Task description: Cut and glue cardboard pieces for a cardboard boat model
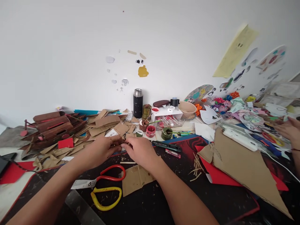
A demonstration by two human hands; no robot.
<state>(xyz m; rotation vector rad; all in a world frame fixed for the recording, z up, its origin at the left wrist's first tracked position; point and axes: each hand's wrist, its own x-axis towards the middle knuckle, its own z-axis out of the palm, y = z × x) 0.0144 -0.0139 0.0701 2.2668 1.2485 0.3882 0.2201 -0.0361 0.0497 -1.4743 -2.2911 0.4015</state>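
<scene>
My left hand [106,147] and my right hand [140,150] meet above the dark mat, fingertips pinched close together. Whatever lies between the fingers is too small and covered to make out. Just below them are a thin pale stick [127,162] and a cut piece of brown cardboard [134,182], partly under my right wrist. Large scissors [111,178] with one red and one yellow handle lie spread beside my left forearm. A clear ruler-like strip [82,207] sits under the scissors.
Cardboard scraps [67,150] and a brown model boat [53,126] fill the left. Paint jars [150,131], a black flask [138,104] and a utility knife [167,146] stand or lie ahead. A cardboard sheet [243,165] rests on the right; another person's hand [287,129] is beyond it.
</scene>
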